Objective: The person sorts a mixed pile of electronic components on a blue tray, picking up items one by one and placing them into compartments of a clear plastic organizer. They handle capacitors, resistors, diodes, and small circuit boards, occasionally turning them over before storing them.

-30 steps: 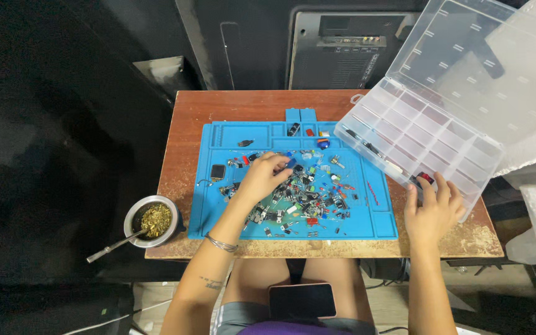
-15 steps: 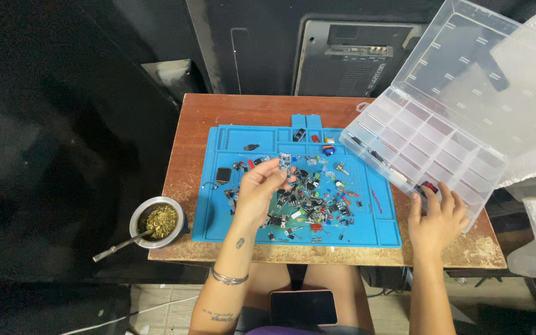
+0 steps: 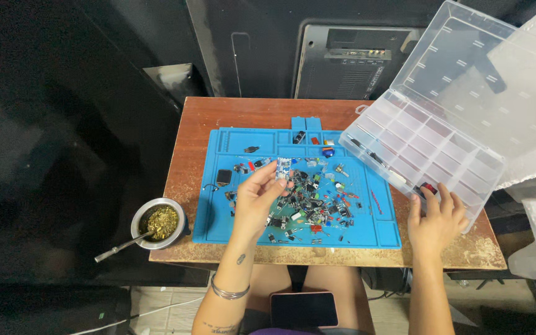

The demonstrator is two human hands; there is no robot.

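Compared with half a second before, we see the left hand (image 3: 257,197) a little lower and its small blue circuit board (image 3: 283,167) turned more squarely toward the camera; the right hand (image 3: 435,217) has not moved. The left fingers pinch the board, raised above the heap of electronic components (image 3: 311,198) on the blue silicone work mat (image 3: 218,217) at the table's (image 3: 187,142) centre. The right hand lies spread, grasping nothing, fingertips on the near corner of the clear compartment box (image 3: 429,149) overhanging the table's right edge.
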